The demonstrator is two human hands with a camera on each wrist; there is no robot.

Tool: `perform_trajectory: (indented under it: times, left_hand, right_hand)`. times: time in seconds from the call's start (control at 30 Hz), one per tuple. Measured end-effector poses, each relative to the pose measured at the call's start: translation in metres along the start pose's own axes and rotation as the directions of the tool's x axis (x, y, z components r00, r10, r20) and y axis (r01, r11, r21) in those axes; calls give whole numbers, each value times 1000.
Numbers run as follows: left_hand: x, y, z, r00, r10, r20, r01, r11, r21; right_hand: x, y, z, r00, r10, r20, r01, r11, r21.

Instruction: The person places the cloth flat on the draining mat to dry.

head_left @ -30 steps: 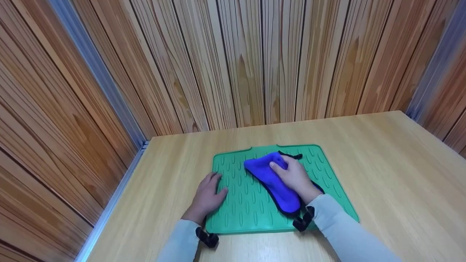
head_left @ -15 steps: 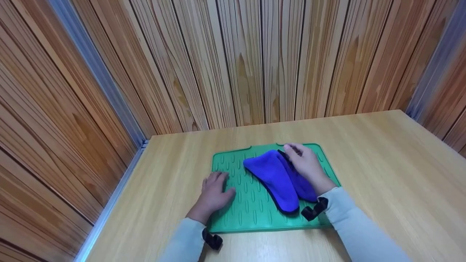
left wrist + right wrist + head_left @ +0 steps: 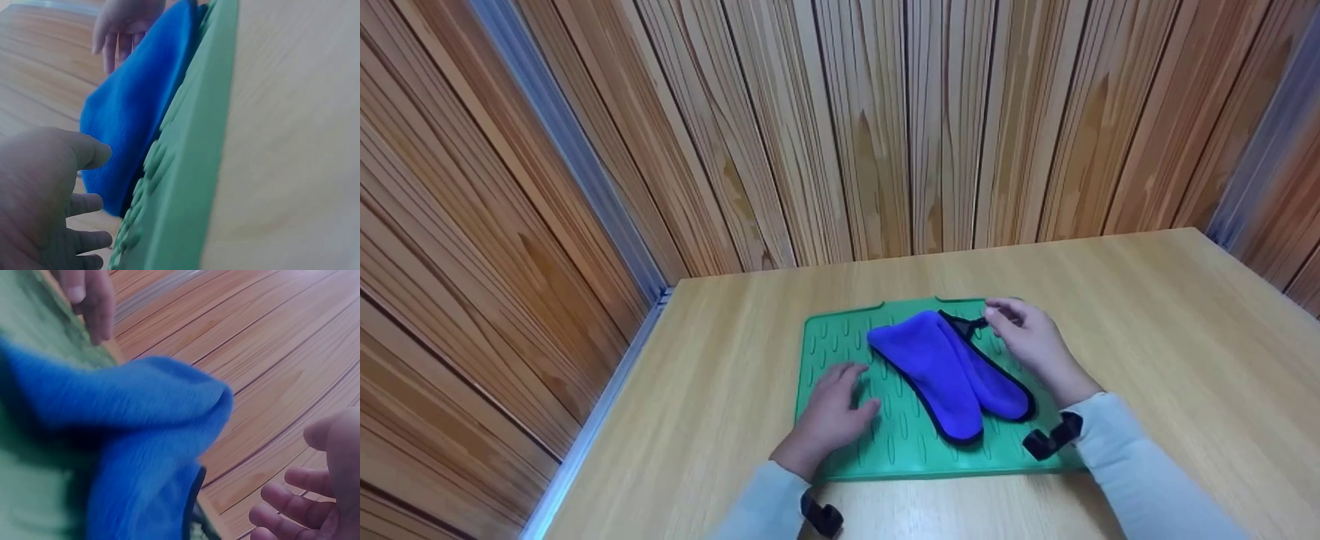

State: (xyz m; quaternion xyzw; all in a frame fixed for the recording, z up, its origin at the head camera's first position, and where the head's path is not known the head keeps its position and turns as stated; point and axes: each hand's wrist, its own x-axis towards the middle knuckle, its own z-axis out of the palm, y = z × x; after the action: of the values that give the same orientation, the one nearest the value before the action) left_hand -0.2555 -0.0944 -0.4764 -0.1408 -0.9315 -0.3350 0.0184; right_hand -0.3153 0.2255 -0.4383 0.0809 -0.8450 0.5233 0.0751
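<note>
Blue folded cloth (image 3: 930, 367) on a green mat (image 3: 840, 337), between the hands. Left hand (image 3: 836, 412): fingers spread, left of the cloth. Right hand (image 3: 1035, 341): fingers loosely bent; contact with the black strap (image 3: 964, 326) beside them is indiscernible. The right-wrist view crops the cloth.

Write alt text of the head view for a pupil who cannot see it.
A folded, black-edged purple cloth lies on a ridged green mat on a wood-toned table. A person's left hand is over the mat's left part, and the right hand is beside the cloth's black strap.
</note>
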Motion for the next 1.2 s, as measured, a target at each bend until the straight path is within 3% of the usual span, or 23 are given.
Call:
perform_trajectory:
  times: [0.37, 0.5, 0.73, 0.9, 1.2]
  left_hand:
    - [-6, 22, 21, 1000, -12, 8, 13, 1000, -26]
    - [-6, 29, 27, 999, -31, 16, 32, 999, -16]
    - [-7, 41, 41, 994, -78, 76, 80, 996, -23]
    - [-7, 47, 47, 991, -95, 95, 97, 995, -15]
    - [-2, 48, 49, 987, -49, 151, 47, 999, 20]
  right_hand:
    - [-16, 23, 0, 991, 27, 128, -11, 992, -126]
    - [-18, 28, 1, 991, 1, 132, 21, 986, -163]
    - [-22, 29, 5, 990, 47, 130, -19, 979, -205]
    - [-23, 30, 7, 989, 39, 146, -6, 975, -222]
    - [-21, 36, 7, 984, 7, 175, 34, 973, -228]
